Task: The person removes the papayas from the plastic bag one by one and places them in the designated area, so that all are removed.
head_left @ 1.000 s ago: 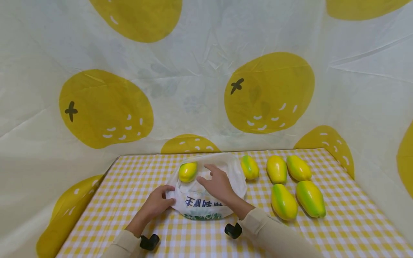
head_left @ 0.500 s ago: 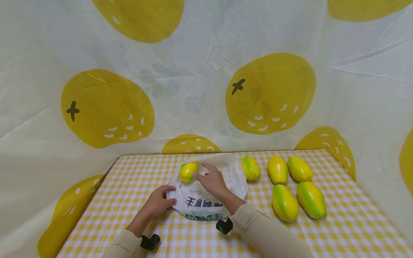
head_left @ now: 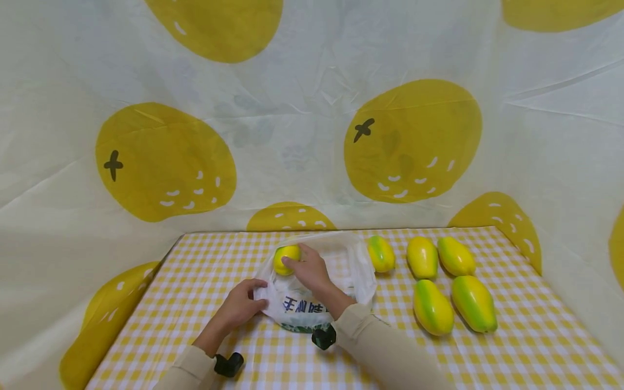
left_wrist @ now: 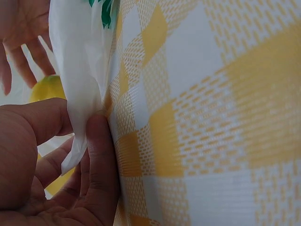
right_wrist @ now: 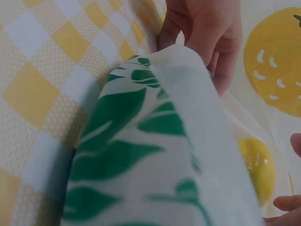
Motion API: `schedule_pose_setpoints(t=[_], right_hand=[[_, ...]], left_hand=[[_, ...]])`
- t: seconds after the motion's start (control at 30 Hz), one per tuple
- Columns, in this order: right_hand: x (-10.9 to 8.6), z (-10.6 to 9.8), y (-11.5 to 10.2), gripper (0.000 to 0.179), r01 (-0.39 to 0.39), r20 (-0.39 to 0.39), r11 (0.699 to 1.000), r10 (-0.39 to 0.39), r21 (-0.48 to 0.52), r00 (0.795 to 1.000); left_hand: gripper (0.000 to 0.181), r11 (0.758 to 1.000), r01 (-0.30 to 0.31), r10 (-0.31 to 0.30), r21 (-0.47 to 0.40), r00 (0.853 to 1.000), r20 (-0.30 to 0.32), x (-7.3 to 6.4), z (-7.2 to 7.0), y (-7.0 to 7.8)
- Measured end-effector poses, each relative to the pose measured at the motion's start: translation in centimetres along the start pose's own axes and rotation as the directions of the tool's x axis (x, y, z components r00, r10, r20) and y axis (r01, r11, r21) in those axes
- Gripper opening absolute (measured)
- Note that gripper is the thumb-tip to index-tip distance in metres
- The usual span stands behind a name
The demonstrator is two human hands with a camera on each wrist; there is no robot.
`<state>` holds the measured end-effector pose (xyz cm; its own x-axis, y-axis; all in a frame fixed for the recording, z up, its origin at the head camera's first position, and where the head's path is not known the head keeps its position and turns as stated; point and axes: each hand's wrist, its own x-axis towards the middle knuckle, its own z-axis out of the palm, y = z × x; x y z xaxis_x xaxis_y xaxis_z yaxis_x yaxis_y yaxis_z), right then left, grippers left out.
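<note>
A white plastic bag (head_left: 362, 265) with dark lettering and green leaf print lies on the table with its mouth spread. My left hand (head_left: 242, 303) pinches the bag's left edge between thumb and fingers, as the left wrist view shows closely. A yellow-green papaya (head_left: 286, 259) lies inside the bag at the left. My right hand (head_left: 312, 271) reaches into the bag beside this papaya, its thumb overlapping the fruit in the head view. In the right wrist view, the right fingertips stand spread apart near the papaya (right_wrist: 256, 167); contact cannot be told.
Just right of the bag lies another papaya (head_left: 381, 254). Several more, including a papaya (head_left: 474, 303) at the front, stand grouped further right. A yellow checked cloth (head_left: 205, 271) covers the table, and a fruit-printed curtain (head_left: 292, 135) hangs behind.
My right hand has moved left inside the bag, up to the papaya, and its thumb now overlaps the fruit. The left hand keeps its pinch on the bag's edge.
</note>
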<state>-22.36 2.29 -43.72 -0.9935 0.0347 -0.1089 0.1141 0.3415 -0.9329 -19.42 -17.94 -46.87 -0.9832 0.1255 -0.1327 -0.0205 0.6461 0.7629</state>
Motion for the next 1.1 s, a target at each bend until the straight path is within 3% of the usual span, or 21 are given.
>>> schedule_pose_setpoints(t=[0.37,0.87,1.1], right_hand=[[0.9,1.8,0.1,0.080,0.116,0.012,0.987,-0.116,-0.115,0.993],[1.8,3.0,0.5,0.078,0.150,-0.048,0.946,-0.170,-0.287,0.984],[2.0,2.5,0.5,0.074,0.155,-0.008,0.944,-0.165,-0.291,0.986]], left_hand=[[0.039,1.000,0.014,-0.014,0.016,1.000,-0.004,0.2,0.2,-0.1],[0.040,1.000,-0.007,0.007,0.022,1.000,-0.004,0.1,0.1,-0.2],[0.039,1.000,-0.003,0.003,0.018,1.000,-0.008,0.2,0.2,-0.3]])
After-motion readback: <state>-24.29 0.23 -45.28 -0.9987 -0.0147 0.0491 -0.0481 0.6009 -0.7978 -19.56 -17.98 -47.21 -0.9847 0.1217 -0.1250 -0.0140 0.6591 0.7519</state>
